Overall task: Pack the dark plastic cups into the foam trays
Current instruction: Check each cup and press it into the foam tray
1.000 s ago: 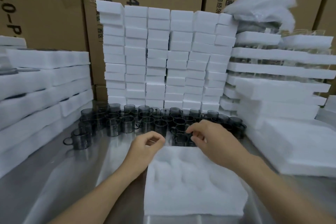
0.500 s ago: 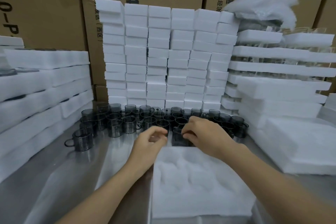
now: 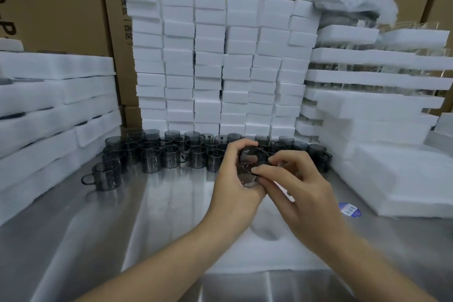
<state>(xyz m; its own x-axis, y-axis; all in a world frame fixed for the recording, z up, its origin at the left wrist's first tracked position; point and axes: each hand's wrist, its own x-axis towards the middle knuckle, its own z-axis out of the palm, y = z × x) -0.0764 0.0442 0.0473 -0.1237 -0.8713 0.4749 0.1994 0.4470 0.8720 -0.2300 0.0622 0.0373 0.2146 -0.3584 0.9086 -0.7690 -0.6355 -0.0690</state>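
Observation:
Both hands hold one dark smoky plastic cup (image 3: 250, 162) tilted with its mouth toward me, lifted above the far edge of a white foam tray (image 3: 269, 250). My left hand (image 3: 232, 179) grips the cup from the left and below. Fingers of my right hand (image 3: 291, 179) pinch its right rim. The tray lies flat on the steel table, its round hollows faint; one hollow (image 3: 268, 230) shows between my wrists. Several more dark cups (image 3: 171, 154) with handles stand in rows behind the hands, one cup (image 3: 105, 176) apart at the left.
A wall of small white foam blocks (image 3: 220, 68) rises behind the cups. Stacked foam trays stand at the left (image 3: 49, 110) and right (image 3: 380, 154). Cardboard boxes (image 3: 61, 7) fill the back. A blue round sticker (image 3: 349, 209) lies on the steel table (image 3: 73, 240).
My hands went from reaching into the cup rows to lifting one cup up and toward me; both hands now hold it, tilted. The camera moved closer.

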